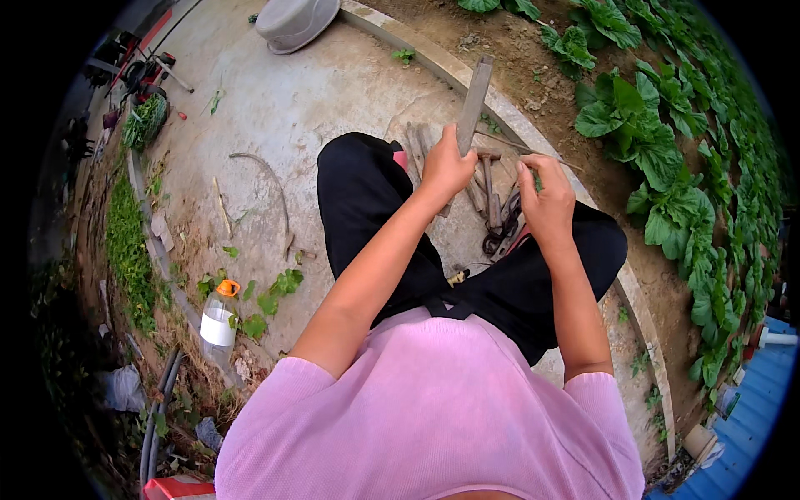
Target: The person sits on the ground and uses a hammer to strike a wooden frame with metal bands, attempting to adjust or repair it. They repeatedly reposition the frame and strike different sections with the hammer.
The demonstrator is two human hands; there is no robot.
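My left hand (448, 167) is closed around a flat, weathered wooden slat (476, 96), which tilts up and away from me between my knees. Just right of it, my right hand (547, 198) is raised with its fingertips pinched together; whatever they hold, if anything, is too small to make out. Below and between the hands, a hammer (490, 187) lies on the concrete among other pieces of wood (418, 143). Close to the hammer is a dark, rusty chain or metal tool (493, 242), partly hidden by my right knee.
A concrete curb (533, 133) curves past my right side, bordering a bed of leafy green plants (646, 137). A grey hat-shaped thing (293, 23) lies ahead. On my left are a clear bottle with an orange cap (218, 323), a bent stick (275, 187) and vine leaves (279, 287).
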